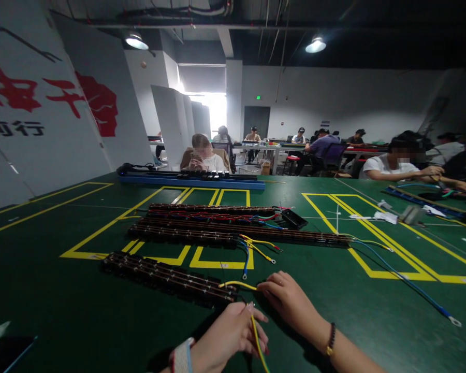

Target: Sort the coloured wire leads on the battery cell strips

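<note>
A dark wired strip [166, 277] lies slanted on the green table [81, 316], nearest to me. From its right end a yellow wire [238, 284] runs to my right hand [291, 300], whose fingers are pinched on the wire's end. My left hand [231, 331] is just below the strip's right end, with thumb and forefinger together on something I cannot make out. A yellow-green wire [257, 339] passes down by its fingers. Behind lie more strips [186, 233] with blue and yellow leads [262, 251] ending in ring lugs.
A long strip [314, 237] reaches right, trailing a blue cable [411, 285] with a ring lug. A black box [294, 218] sits behind it. At the far edge is a blue rail [194, 182]. A person [396, 160] works at the right; another sits beyond the table.
</note>
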`<state>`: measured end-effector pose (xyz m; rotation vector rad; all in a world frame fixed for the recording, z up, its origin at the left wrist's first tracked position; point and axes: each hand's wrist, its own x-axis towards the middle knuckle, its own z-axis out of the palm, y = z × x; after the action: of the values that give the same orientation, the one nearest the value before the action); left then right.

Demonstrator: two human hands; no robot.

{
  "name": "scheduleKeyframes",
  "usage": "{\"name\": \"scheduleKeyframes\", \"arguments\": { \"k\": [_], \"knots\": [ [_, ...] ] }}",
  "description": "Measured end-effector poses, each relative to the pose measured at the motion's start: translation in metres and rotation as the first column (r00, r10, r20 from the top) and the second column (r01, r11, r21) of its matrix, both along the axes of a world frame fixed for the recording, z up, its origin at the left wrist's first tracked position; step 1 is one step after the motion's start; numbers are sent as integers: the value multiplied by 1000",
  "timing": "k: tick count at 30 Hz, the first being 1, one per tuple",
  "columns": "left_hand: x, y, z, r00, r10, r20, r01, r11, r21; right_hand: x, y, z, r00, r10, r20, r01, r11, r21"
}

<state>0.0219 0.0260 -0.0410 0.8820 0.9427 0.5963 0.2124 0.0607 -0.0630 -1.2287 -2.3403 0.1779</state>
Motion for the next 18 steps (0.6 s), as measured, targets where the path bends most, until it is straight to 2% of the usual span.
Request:
{"name": "scheduleKeyframes", "arguments": {
  "k": [3,5,7,9,11,12,15,17,18],
  "knots": [
    [-4,3,-3,977,-87,-194,99,993,56,1,0,1,1000,-19,-11,19,1000,-9],
    [-4,5,-10,939,-103,-327,140,986,90,0,0,1,1000,-23,-15,23,1000,-14],
    [-3,5,-15,871,-82,-485,160,980,122,-1,1,1,999,-29,-14,29,999,-18],
    [-3,3,-12,780,5,-626,186,953,239,-1,0,1,1000,-30,-10,29,999,-20],
    [-4,-1,-3,717,176,-675,253,836,487,-1,0,2,1000,-28,-9,27,999,-24],
    [-5,-3,4,661,252,-707,305,770,560,-1,-1,3,999,-30,-13,29,999,-27],
    [-7,-7,19,548,365,-753,435,644,629,-2,-5,10,997,-52,-49,50,997,-51],
    [-6,-9,24,545,406,-734,500,545,673,-6,-11,15,993,-78,-85,71,994,-81],
    [-5,-10,24,564,424,-709,533,469,704,-9,-14,17,991,-91,-100,81,992,-100]
  ]
}}
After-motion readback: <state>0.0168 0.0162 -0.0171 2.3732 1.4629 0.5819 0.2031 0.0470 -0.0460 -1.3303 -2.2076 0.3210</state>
